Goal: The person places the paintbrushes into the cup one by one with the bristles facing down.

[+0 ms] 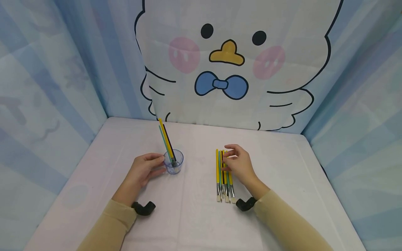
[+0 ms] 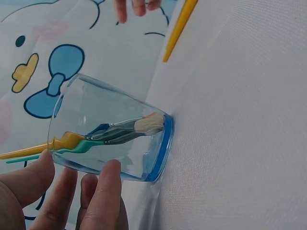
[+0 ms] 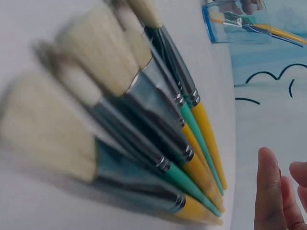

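Note:
A clear plastic cup (image 1: 173,168) with a bluish base stands on the table at left of centre. Paintbrushes (image 1: 166,141) with yellow, teal and dark handles lean in it, bristles down. My left hand (image 1: 145,170) holds the cup's left side between thumb and fingers; the left wrist view shows the thumb (image 2: 36,177) by the rim. Several more paintbrushes (image 1: 223,174) lie side by side on the table, bristles toward me. Over their handle ends is my right hand (image 1: 240,162), its fingers loosely bent and apart. In the right wrist view its fingers (image 3: 268,191) hold nothing.
White cloth covers the table (image 1: 188,216). A curtain (image 1: 235,111) with a cartoon character hangs along the back edge, and striped blue curtains (image 1: 41,104) close off the sides. A dark strap piece (image 1: 144,208) sticks out at each wrist.

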Demonstrator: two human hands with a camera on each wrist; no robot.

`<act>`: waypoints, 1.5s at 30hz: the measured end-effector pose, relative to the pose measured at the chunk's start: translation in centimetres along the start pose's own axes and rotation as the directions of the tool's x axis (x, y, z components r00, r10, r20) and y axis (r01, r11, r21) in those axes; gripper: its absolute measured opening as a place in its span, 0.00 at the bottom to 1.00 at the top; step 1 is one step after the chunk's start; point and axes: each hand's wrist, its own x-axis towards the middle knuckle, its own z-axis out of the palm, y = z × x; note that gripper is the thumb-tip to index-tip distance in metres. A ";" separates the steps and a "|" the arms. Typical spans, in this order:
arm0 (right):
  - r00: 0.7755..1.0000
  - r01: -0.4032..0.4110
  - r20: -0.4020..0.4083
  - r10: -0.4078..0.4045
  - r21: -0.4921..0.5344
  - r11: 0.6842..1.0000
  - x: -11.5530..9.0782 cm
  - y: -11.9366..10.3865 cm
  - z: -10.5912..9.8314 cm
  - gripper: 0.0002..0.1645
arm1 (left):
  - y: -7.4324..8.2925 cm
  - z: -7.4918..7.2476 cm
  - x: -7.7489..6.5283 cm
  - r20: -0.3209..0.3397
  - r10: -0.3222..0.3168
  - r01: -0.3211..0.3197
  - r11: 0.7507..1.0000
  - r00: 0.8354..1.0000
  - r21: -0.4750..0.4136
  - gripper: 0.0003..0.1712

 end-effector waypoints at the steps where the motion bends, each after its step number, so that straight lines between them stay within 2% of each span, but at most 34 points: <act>1: 1.000 -0.006 -0.003 0.006 -0.012 1.000 0.0 0.1 -0.2 0.32 | 0.0 0.0 0.0 -0.002 0.000 0.000 1.000 1.000 0.003 0.21; 16: 0.991 -0.132 -0.045 0.125 -0.215 0.968 -0.2 0.9 -2.0 0.35 | 0.0 -0.1 0.1 -0.007 -0.009 0.009 1.000 1.000 0.003 0.21; 21: 0.991 -0.136 -0.042 0.130 -0.283 0.950 -0.2 1.2 -2.3 0.34 | 0.0 -0.1 0.2 -0.005 -0.013 0.013 1.000 1.000 -0.001 0.21; 28: 0.987 -0.157 -0.021 0.162 -0.387 0.908 0.0 1.4 -2.3 0.33 | -0.1 -0.1 0.2 -0.002 -0.013 0.013 1.000 1.000 0.002 0.21; 33: 0.986 -0.154 -0.012 0.165 -0.427 0.891 0.2 1.5 -2.1 0.34 | -0.1 -0.2 0.3 -0.002 -0.011 0.011 1.000 1.000 -0.003 0.21; 40: 0.991 -0.105 0.025 0.133 -0.481 0.870 0.6 1.4 -2.0 0.34 | -0.2 -0.2 0.4 -0.007 -0.009 0.009 1.000 1.000 -0.002 0.20; 45: 0.986 -0.120 0.037 0.161 -0.508 0.853 1.0 1.3 -2.2 0.34 | -0.2 -0.2 0.4 -0.005 -0.011 0.011 1.000 1.000 -0.001 0.20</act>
